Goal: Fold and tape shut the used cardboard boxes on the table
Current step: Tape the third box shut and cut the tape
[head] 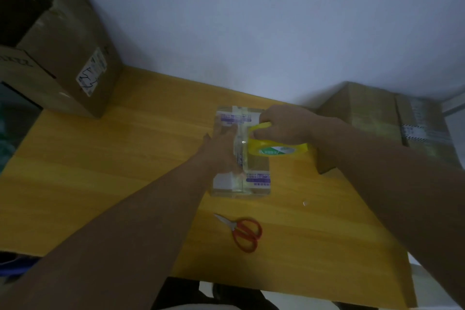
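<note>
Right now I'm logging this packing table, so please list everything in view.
table: one, yellow wood, centre of view.
small box: one, brown with clear tape and purple-printed labels, table centre.
tape roll: one, yellow, over the small box.
scissors: one pair, red handles, near edge, in front of the small box.
open box: one, brown, far left.
closed boxes: apparently two, brown, far right.
left hand: one, pressing flat on the small box.
right hand: one, gripping the tape roll.

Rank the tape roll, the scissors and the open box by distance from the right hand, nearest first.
1. Tape roll: held in the right hand.
2. Scissors: nearer the person, mid-table.
3. Open box: far left corner.
</note>
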